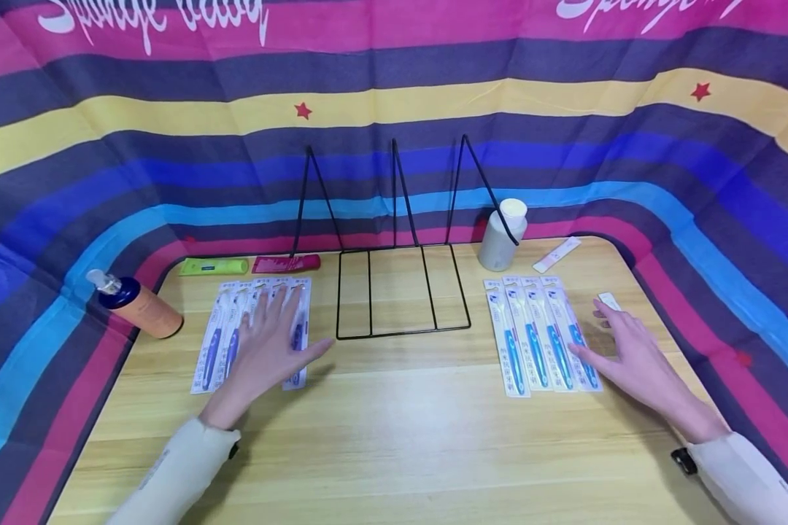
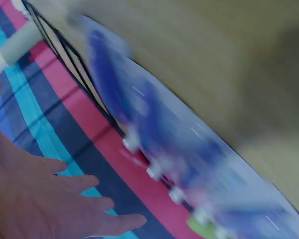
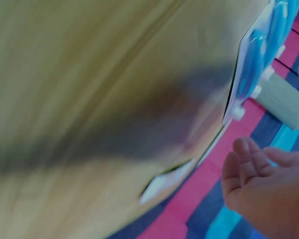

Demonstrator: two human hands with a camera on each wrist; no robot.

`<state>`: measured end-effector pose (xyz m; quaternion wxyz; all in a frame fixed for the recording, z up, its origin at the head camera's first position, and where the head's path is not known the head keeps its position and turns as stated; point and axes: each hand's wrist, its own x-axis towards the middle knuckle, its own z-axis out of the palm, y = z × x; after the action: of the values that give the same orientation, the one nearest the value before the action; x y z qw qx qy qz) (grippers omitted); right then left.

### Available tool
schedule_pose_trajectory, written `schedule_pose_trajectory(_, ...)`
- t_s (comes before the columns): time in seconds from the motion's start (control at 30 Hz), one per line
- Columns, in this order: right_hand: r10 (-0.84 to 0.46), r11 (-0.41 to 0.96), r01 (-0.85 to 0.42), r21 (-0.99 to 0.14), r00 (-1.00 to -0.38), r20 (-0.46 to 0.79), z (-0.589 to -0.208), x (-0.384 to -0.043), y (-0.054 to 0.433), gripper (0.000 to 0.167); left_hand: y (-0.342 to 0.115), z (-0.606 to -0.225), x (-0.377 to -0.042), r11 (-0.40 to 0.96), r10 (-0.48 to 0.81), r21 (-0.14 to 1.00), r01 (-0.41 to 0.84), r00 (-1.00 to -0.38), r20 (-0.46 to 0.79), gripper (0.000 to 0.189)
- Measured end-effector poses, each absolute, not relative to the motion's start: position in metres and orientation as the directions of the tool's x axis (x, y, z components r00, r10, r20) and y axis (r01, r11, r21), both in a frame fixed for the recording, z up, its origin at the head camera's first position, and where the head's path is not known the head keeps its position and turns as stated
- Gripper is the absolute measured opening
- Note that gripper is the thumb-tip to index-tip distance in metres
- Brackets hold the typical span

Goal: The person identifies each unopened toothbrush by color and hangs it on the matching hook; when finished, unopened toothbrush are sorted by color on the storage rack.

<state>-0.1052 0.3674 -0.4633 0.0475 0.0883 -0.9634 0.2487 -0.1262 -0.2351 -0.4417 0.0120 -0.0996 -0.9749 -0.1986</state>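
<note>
My left hand (image 1: 269, 335) is spread over a row of packaged toothbrushes with purple handles (image 1: 211, 357), covering the middle ones. In the left wrist view its fingers (image 2: 79, 181) are straight and apart, holding nothing, and the packs are blurred. On the right lies a row of packaged toothbrushes with blue handles (image 1: 514, 357). My right hand (image 1: 637, 357) is beside that row, its thumb over the edge of the rightmost pack; whether it touches cannot be told. The right wrist view shows its fingers (image 3: 244, 164) loosely bent around nothing. A small white piece (image 1: 609, 300) lies by its fingertips.
A black wire rack (image 1: 403, 336) stands at the back middle. Beside it are a white-capped bottle (image 1: 497, 244) and a flat pink-and-white packet (image 1: 557, 254). Leftward lie a green tube (image 1: 214, 267), a red tube (image 1: 285, 264) and an orange pump bottle (image 1: 147, 312). Striped cloth surrounds the table.
</note>
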Motion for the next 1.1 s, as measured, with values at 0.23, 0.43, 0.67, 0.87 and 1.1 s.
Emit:
schedule_pose_trajectory(0.23,-0.046,0.808,-0.030,-0.588,-0.999,-0.013,-0.467,-0.114,0.359,0.091,-0.196,-0.452,-0.147,0.884,0.218,0.422,0.202,-0.976,0.011,0.120)
schedule_pose_trajectory(0.43,0.005,0.802,0.056,-0.595,-0.996,-0.087,-0.474,-0.120,0.357,0.070,-0.180,-0.464,-0.155,0.878,0.209,0.456,0.146,-0.974,-0.092,0.124)
schedule_pose_trajectory(0.67,0.043,0.824,0.101,-0.558,-0.992,-0.117,-0.474,-0.124,0.354,0.056,-0.173,-0.470,-0.159,0.887,0.224,0.441,0.138,-0.963,-0.149,0.115)
schedule_pose_trajectory(0.87,0.139,0.778,0.198,-0.596,-0.980,-0.143,-0.471,-0.122,0.351,0.056,-0.166,-0.470,-0.162,0.885,0.220,0.449,0.127,-0.962,-0.163,0.115)
schedule_pose_trajectory(1.1,0.236,0.583,0.272,-0.766,-0.958,-0.161,-0.464,-0.114,0.346,0.058,-0.162,-0.471,-0.165,0.888,0.188,0.452,0.087,-0.965,-0.183,0.114)
